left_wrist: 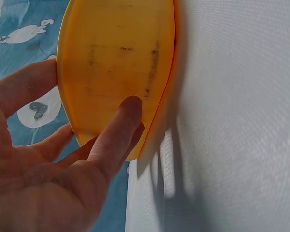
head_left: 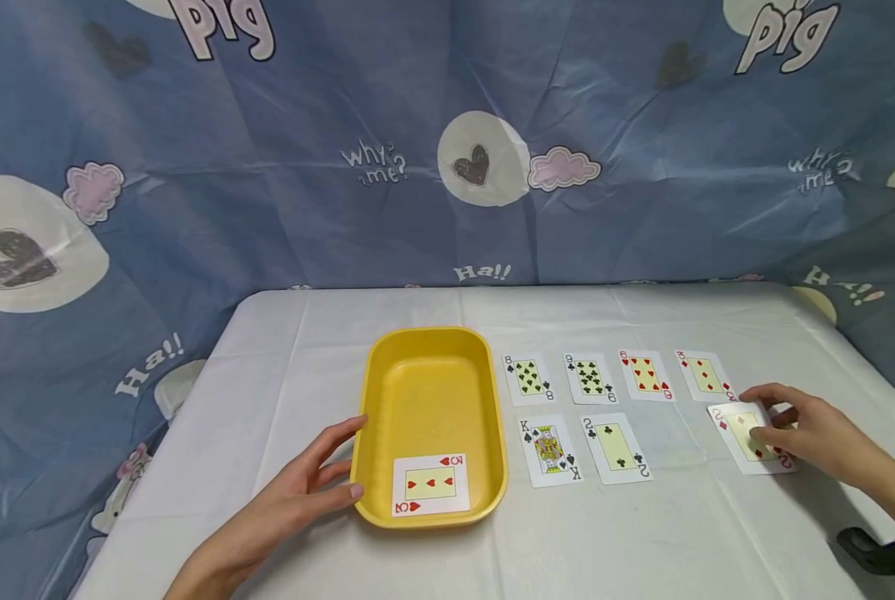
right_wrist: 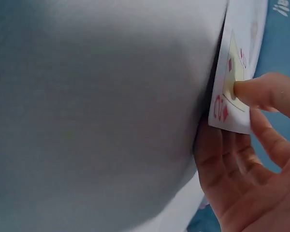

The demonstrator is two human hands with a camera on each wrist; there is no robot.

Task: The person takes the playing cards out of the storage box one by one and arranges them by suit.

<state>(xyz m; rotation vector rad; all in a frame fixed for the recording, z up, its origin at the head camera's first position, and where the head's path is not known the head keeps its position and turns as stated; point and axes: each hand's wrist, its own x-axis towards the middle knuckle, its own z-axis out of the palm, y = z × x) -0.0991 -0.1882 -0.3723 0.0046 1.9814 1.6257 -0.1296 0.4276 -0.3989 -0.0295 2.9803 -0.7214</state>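
Note:
My right hand [head_left: 815, 433] pinches a two of diamonds card [head_left: 740, 433], thumb on its face and fingers under its edge. In the right wrist view, the near end of this card [right_wrist: 239, 116] stands a little off the tablecloth. On the left, my left hand [head_left: 290, 500] rests against the side of a yellow tray [head_left: 497, 433], its fingers spread and fairly straight. The left wrist view has the thumb on the tray's outer wall [left_wrist: 116, 53] and another finger at its rim. A three of hearts card [head_left: 431, 504] lies face up inside the tray, at the near end.
Right of the tray lie an eight of spades [head_left: 528, 379], nine of clubs [head_left: 591, 379], six of hearts [head_left: 646, 375] and three of diamonds [head_left: 704, 377]. Closer are a king of spades [head_left: 549, 451] and two of clubs [head_left: 617, 448]. A patterned blue cloth [head_left: 305, 225] hangs behind the white table [head_left: 597, 550].

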